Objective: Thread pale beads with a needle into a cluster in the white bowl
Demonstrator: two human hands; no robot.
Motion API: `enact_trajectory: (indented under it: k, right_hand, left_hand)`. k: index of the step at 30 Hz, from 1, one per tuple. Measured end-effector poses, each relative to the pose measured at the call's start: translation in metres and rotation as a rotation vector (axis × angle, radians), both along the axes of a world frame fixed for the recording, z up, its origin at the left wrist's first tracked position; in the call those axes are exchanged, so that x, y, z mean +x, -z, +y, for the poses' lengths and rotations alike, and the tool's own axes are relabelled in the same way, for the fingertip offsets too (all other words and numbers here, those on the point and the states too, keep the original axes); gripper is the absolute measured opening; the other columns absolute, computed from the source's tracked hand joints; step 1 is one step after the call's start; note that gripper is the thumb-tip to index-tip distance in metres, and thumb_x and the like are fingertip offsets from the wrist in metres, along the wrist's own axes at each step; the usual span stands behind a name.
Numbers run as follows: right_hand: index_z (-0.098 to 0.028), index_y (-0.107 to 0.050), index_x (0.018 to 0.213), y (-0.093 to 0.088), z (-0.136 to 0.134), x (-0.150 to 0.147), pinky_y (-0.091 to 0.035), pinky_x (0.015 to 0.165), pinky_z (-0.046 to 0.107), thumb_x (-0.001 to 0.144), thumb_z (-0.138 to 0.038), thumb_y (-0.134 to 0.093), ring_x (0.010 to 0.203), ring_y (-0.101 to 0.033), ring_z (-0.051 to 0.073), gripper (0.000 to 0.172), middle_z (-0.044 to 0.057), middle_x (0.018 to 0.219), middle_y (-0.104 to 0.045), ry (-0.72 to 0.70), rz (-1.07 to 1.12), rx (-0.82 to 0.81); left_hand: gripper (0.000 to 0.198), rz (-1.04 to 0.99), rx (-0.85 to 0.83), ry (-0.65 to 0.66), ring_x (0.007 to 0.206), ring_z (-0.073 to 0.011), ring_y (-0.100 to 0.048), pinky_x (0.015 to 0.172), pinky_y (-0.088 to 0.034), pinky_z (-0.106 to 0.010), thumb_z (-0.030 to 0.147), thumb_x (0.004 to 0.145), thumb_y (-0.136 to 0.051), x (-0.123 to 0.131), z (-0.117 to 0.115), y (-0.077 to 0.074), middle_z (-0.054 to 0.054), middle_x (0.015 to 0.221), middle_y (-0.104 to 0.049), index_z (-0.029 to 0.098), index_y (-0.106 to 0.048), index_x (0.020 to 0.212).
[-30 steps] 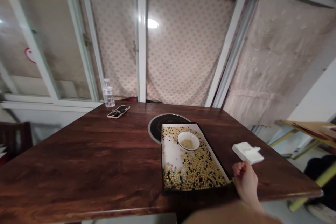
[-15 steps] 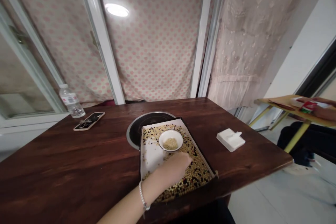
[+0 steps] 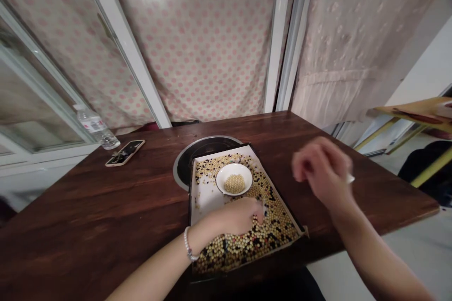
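On a dark wooden table (image 3: pixel 88 193), a white-lined tray (image 3: pixel 202 197) of yellow and black beans (image 3: pixel 243 247) sits partly over a round hob (image 3: pixel 187 164), with a white bowl (image 3: pixel 222 183) on top. The left hand (image 3: pixel 235 216) curls narrowly among the beans; the blurred right hand (image 3: pixel 321 171) hangs half-open beside the tray, and whether it holds anything is unclear.

Yellow soybeans mixed with black beans (image 3: pixel 243 244) covered a white-lined tray (image 3: pixel 206 197) at lower center of the frame. A white bowl (image 3: pixel 247 174) held pale soybeans (image 3: pixel 234 183). The left hand (image 3: pixel 235 218) touched the beans; the blurred right hand (image 3: pixel 321 171) was right of the tray.
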State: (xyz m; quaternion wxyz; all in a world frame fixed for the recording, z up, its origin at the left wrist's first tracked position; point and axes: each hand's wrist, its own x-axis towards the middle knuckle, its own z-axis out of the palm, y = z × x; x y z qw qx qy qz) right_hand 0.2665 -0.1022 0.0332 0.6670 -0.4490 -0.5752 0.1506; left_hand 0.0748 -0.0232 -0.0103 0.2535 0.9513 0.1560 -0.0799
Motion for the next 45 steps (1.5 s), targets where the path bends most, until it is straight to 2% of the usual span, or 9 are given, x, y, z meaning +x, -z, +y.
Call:
enact_trajectory:
  k: [3,7,14,19,25,31,37,41,45]
  right_hand:
    - [-0.021,-0.042,0.067,0.003,0.060,-0.033,-0.036,0.041,0.021,0.091,-0.035,-0.042,0.041,-0.046,0.006,0.028,-0.004,0.049,-0.054,-0.324,0.038,-0.130]
    - [-0.019,-0.042,0.063,0.027,0.093,-0.056,-0.037,0.044,0.020,0.089,-0.035,-0.044,0.041,-0.046,0.005,0.031,-0.005,0.046,-0.052,-0.439,0.039,-0.196]
    - [-0.019,-0.044,0.062,0.059,0.086,-0.051,-0.038,0.045,0.020,0.089,-0.033,-0.044,0.043,-0.047,0.005,0.031,-0.005,0.048,-0.052,-0.444,0.096,-0.245]
    - [-0.019,-0.042,0.065,0.059,0.094,-0.041,-0.037,0.043,0.019,0.089,-0.036,-0.043,0.041,-0.047,0.005,0.029,-0.006,0.047,-0.053,-0.386,0.167,-0.254]
    - [-0.019,-0.043,0.064,0.049,0.092,-0.050,-0.038,0.042,0.020,0.089,-0.036,-0.045,0.040,-0.047,0.005,0.030,-0.005,0.047,-0.054,-0.457,0.188,-0.276]
    - [-0.019,-0.043,0.065,0.053,0.075,-0.048,-0.038,0.042,0.019,0.089,-0.037,-0.045,0.040,-0.046,0.005,0.030,-0.006,0.047,-0.052,-0.418,0.232,-0.266]
    - [-0.019,-0.042,0.066,0.066,0.072,-0.036,-0.032,0.038,0.018,0.089,-0.040,-0.047,0.038,-0.042,0.005,0.031,-0.006,0.044,-0.050,-0.285,0.355,-0.297]
    - [-0.019,-0.043,0.065,0.065,0.070,-0.038,-0.033,0.039,0.018,0.089,-0.038,-0.046,0.038,-0.042,0.005,0.031,-0.006,0.045,-0.050,-0.296,0.328,-0.360]
    - [-0.019,-0.043,0.066,0.063,0.065,-0.040,-0.034,0.039,0.017,0.091,-0.034,-0.044,0.039,-0.042,0.005,0.030,-0.006,0.045,-0.049,-0.261,0.258,-0.325]
  left_hand:
    - [0.041,-0.017,-0.085,0.078,0.082,-0.0124,-0.059,0.074,-0.046,-0.022,-0.007,0.066,-0.040,-0.002,0.004,-0.007,-0.004,0.093,-0.065,0.016,-0.064,0.091]
    - [0.031,-0.050,-0.168,0.129,0.077,-0.0144,-0.060,0.067,-0.047,-0.023,0.004,0.067,-0.058,-0.003,0.004,-0.009,-0.006,0.092,-0.065,0.013,-0.065,0.096]
    - [0.017,-0.097,-0.317,0.111,0.067,-0.0124,-0.061,0.063,-0.047,-0.023,0.008,0.071,-0.064,-0.001,0.003,0.002,-0.002,0.076,-0.068,0.017,-0.070,0.083]
    - [0.015,-0.145,-0.421,-0.044,0.067,-0.0121,-0.067,0.064,-0.049,-0.021,0.014,0.077,-0.062,-0.010,0.012,0.006,-0.002,0.078,-0.073,0.021,-0.072,0.086]
    - [0.013,-0.194,-0.423,-0.094,0.071,-0.0127,-0.069,0.067,-0.051,-0.021,0.015,0.078,-0.063,-0.022,0.007,0.001,-0.003,0.080,-0.074,0.019,-0.072,0.088]
    - [0.015,-0.404,-0.320,-0.181,0.078,-0.0120,-0.069,0.074,-0.053,-0.023,0.023,0.084,-0.058,-0.023,0.001,0.005,-0.003,0.088,-0.074,0.021,-0.070,0.092]
    - [0.011,-0.549,-0.272,-0.256,0.071,-0.0116,-0.069,0.070,-0.054,-0.021,0.024,0.081,-0.063,-0.032,0.005,0.006,-0.002,0.080,-0.074,0.020,-0.071,0.086]
    - [0.010,-0.600,-0.238,-0.218,0.068,-0.0100,-0.069,0.067,-0.053,-0.017,0.022,0.078,-0.066,-0.038,0.004,0.007,-0.002,0.077,-0.074,0.018,-0.071,0.086]
    - [0.009,-0.707,-0.149,-0.276,0.060,-0.0092,-0.067,0.057,-0.052,-0.016,0.021,0.073,-0.071,-0.040,0.003,0.006,0.001,0.071,-0.074,0.019,-0.070,0.082]
